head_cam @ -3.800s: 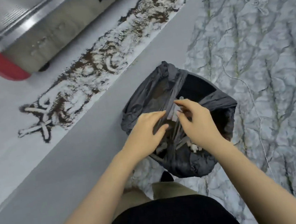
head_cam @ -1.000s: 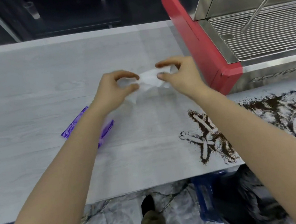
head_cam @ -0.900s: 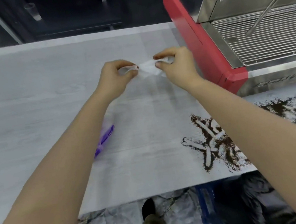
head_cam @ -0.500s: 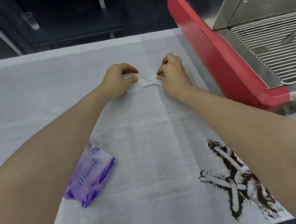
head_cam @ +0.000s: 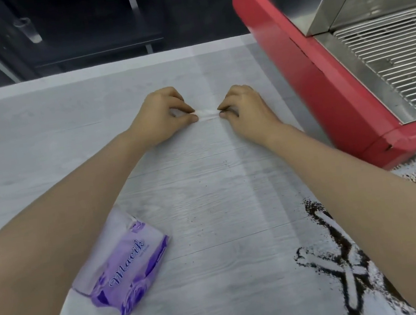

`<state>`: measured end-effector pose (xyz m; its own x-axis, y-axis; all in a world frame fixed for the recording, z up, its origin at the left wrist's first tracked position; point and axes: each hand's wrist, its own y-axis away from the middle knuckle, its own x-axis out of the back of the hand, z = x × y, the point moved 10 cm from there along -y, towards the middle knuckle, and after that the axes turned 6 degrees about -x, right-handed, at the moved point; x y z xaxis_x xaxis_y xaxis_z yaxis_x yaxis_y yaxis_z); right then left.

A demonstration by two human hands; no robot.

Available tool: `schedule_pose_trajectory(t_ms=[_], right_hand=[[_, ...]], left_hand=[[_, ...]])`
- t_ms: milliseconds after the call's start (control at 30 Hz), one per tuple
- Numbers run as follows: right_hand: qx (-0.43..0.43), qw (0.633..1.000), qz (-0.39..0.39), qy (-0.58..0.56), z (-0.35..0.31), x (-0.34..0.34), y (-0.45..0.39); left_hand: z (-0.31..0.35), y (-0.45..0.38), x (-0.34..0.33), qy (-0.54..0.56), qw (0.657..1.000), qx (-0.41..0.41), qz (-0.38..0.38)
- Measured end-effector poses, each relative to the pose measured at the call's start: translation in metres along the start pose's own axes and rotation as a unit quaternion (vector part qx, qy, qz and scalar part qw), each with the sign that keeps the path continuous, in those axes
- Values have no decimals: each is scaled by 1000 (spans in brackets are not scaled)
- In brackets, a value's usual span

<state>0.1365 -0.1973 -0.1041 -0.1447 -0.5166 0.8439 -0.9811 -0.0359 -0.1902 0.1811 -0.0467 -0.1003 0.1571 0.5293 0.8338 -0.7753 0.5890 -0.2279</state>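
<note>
A white tissue (head_cam: 207, 113) is stretched into a thin strip low over the pale counter (head_cam: 41, 142). My left hand (head_cam: 163, 115) pinches its left end between thumb and fingers. My right hand (head_cam: 244, 110) pinches its right end the same way. Both hands sit close together near the counter's middle, knuckles up. A purple tissue pack (head_cam: 126, 271) lies on the counter under my left forearm. Dark coffee grounds (head_cam: 344, 253) are spilled and smeared across the counter at the lower right, partly hidden by my right arm.
A red and steel coffee machine (head_cam: 322, 71) with a metal drip grate (head_cam: 400, 58) stands at the right, close to my right hand. The counter's far edge runs behind my hands, with dark cabinets (head_cam: 79, 29) beyond it.
Earlier my hands were at a black bin bag on the floor. In the last second they held the tissue over the counter, lowered it and pulled it into a flatter, tighter strip.
</note>
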Motion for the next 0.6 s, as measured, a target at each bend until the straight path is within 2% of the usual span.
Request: schedule_pose_trajectory(t_ms=[167, 333, 600], right_hand=[[-27, 998, 25, -43, 8, 11, 4], [-1, 1000, 12, -14, 4, 13, 23], [41, 998, -30, 24, -2, 19, 83]], left_hand=[[7, 0, -5, 65, 998, 5, 4], [36, 6, -14, -11, 996, -73, -55], [85, 46, -29, -49, 988, -99, -109]])
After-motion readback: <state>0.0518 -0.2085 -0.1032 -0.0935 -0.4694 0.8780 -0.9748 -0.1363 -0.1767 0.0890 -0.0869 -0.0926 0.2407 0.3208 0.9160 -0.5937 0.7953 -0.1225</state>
